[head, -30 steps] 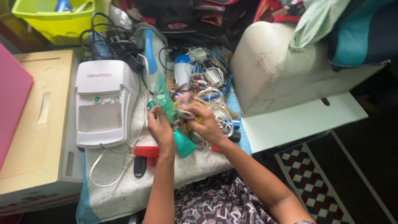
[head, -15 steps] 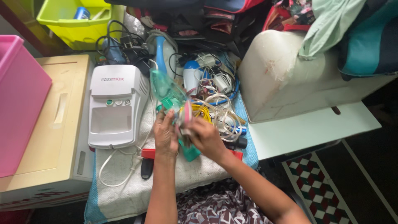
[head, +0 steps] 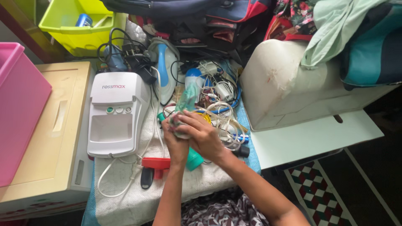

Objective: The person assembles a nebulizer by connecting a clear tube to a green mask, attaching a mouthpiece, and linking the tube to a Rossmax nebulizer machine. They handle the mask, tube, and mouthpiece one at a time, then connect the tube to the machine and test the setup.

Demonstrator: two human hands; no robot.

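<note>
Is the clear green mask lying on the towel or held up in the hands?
Held up: the green mask sticks out above the left hand and right hand, which are clasped around its base.

Both forearms are reaching forward, the right hand (head: 200,134) curling over the left hand (head: 176,140), fingers closing together at centre.

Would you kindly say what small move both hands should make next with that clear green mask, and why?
Probably lift the clear green plastic mask slightly: both the left hand and right hand grip its base, close above the tangled white and yellow cords, which could snag it.
</note>
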